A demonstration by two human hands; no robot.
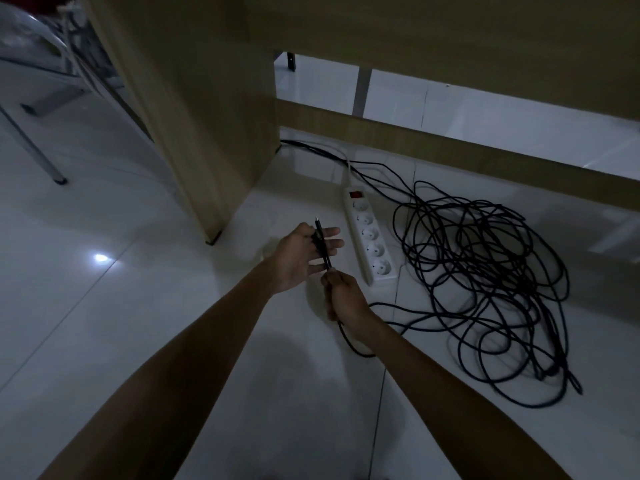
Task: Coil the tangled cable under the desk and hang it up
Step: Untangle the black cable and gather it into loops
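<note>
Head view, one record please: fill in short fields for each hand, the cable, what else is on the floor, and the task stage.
left hand: left hand open, fingers straight, the cable's plug end lying across its palm
right hand: right hand with its grip closed round the cable just below the plug end
cable: black cable, mostly a loose tangled heap on the floor tiles
nearby: white power strip, sockets empty, between hands and heap; desk panel behind
stage: no coil formed yet, nothing hung

Cable (485, 289) run hidden inside right hand (346, 299); far end behind desk panel (207, 116), possibly.
</note>
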